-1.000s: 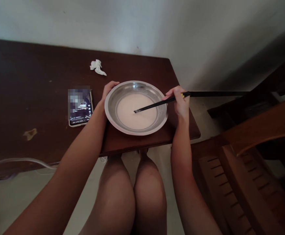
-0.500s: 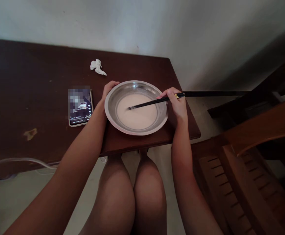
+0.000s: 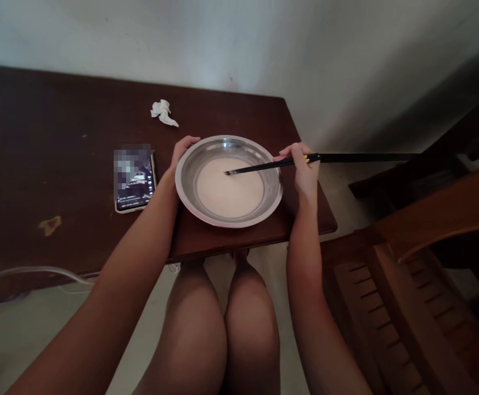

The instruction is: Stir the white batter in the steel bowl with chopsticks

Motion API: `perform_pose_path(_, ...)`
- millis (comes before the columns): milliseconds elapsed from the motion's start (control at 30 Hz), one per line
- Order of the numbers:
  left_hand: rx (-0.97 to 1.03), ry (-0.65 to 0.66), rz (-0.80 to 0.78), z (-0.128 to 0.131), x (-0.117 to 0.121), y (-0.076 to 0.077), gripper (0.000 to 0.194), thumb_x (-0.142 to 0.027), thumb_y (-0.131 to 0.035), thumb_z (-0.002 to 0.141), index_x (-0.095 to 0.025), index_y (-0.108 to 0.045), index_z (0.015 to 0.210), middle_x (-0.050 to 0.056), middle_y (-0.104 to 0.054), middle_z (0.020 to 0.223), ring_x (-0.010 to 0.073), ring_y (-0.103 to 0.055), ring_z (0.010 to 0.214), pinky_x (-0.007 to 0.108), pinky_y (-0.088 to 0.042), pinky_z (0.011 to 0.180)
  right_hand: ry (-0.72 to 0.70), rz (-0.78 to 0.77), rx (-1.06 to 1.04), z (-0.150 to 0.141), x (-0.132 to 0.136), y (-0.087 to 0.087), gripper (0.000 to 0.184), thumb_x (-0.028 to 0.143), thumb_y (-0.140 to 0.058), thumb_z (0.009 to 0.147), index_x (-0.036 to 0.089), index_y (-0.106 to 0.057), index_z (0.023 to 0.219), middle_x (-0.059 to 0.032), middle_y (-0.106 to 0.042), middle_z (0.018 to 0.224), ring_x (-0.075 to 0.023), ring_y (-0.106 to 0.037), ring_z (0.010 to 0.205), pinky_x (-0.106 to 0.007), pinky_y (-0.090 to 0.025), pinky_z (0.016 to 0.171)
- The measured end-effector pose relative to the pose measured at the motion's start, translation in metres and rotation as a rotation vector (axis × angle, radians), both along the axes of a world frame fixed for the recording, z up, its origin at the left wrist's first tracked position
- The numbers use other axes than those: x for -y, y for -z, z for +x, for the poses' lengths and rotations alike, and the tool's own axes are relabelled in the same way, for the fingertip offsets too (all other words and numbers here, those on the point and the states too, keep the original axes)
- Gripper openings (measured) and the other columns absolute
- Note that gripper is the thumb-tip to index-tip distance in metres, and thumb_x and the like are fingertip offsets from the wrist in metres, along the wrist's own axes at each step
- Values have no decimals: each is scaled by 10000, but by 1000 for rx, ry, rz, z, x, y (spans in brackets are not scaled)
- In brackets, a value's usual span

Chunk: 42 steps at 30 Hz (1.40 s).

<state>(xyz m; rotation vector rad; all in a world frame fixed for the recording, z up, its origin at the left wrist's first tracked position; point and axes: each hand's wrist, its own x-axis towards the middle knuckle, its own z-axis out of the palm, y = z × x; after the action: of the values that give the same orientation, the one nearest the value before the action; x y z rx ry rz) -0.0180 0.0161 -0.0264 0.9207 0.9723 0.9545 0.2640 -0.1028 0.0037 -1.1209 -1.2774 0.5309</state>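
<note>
A wide metal bowl (image 3: 187, 197) rests near the front edge of the dark wooden table (image 3: 231, 241), tilted a little toward me. Pale, creamy liquid (image 3: 231, 195) covers its bottom. My left hand (image 3: 184, 149) grips the bowl's left rim, with the fingers partly hidden along its outer side. In my right hand (image 3: 303, 164), closed beyond the right rim, are black chopsticks (image 3: 259, 166) with gold bands near the top. Their whitened tips reach over the middle of the bowl, at or just above the liquid; I cannot tell which.
Left of the bowl lies a phone (image 3: 135, 184) with its screen lit. Behind it is a crumpled white tissue (image 3: 164, 112). A white cable (image 3: 45, 270) runs along the table's front left edge. To the right stands a slatted wooden chair (image 3: 387, 307); a wall (image 3: 206, 44) rises behind.
My right hand has shifted slightly to the right, and the chopstick tips have moved right and a little farther from me. The left hand and the bowl have stayed in place.
</note>
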Motion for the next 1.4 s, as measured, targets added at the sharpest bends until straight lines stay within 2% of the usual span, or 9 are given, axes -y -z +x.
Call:
perform_pose_path(133, -3, -72, -95, 4, 7, -8, 216, -296, -705, 832, -225, -586, 667, -6, -578, 582, 167, -497, 540, 330, -441, 630, -73, -30, -21, 0, 3, -1, 519, 749, -636, 892, 269, -697, 706, 35, -659, 587, -165, -730, 625, -342, -601, 672)
perform_pose_path(233, -6, -99, -107, 5, 9, -12, 199, -280, -703, 819, -230, -599, 657, -8, -583, 565, 170, -493, 539, 321, -444, 612, -177, -71, 77, -3, 6, -6, 510, 732, -656, 890, 261, -709, 700, 26, -706, 630, -167, -749, 704, -346, -617, 737)
perform_pose_path(433, 38, -103, -180, 10, 17, -22, 252, -250, -622, 871, -227, -590, 622, -4, -594, 551, 169, -497, 544, 322, -450, 631, -4, 6, 29, -1, 3, -5, 537, 727, -577, 942, 257, -695, 712, 37, -698, 636, -137, -730, 669, -340, -614, 782)
perform_pose_path(633, 55, -76, -157, 11, 21, -24, 238, -267, -610, 855, -233, -586, 620, 15, -596, 569, 196, -494, 563, 356, -450, 677, -142, -82, 103, -3, 7, -6, 503, 722, -635, 909, 264, -709, 713, 24, -720, 655, -162, -744, 738, -345, -619, 770)
perform_pose_path(733, 39, -69, -154, 11, 21, -24, 252, -278, -616, 850, -239, -571, 605, 18, -591, 574, 198, -486, 567, 348, -433, 653, -73, -42, 106, -1, 5, -5, 496, 706, -623, 926, 263, -703, 715, 22, -723, 685, -161, -750, 769, -355, -620, 823)
perform_pose_path(833, 47, -69, -167, 11, 22, -25, 253, -271, -608, 847, -241, -570, 598, 10, -576, 550, 191, -461, 559, 339, -422, 636, 9, -14, 18, 1, 3, -2, 526, 738, -573, 938, 268, -684, 726, 34, -669, 631, -155, -732, 671, -352, -617, 755)
perform_pose_path(1033, 57, -95, -206, 13, 23, -28, 219, -260, -612, 830, -239, -573, 616, 2, -585, 537, 190, -468, 571, 345, -416, 640, -152, -67, 85, -4, 6, -7, 499, 710, -657, 900, 258, -689, 691, 28, -700, 637, -160, -742, 705, -346, -618, 769)
perform_pose_path(1233, 37, -85, -162, 12, 23, -27, 201, -260, -626, 796, -234, -563, 606, 3, -564, 544, 192, -463, 550, 371, -420, 678, 75, -13, -34, 0, 1, -2, 582, 800, -541, 912, 266, -653, 712, 40, -647, 611, -149, -720, 621, -347, -607, 716)
perform_pose_path(1400, 45, -74, -176, 11, 23, -26, 229, -282, -627, 817, -236, -571, 600, 16, -584, 568, 198, -488, 574, 374, -432, 696, -97, -67, 22, -4, 4, -4, 534, 758, -639, 881, 264, -655, 679, 42, -636, 580, -150, -725, 626, -330, -607, 684)
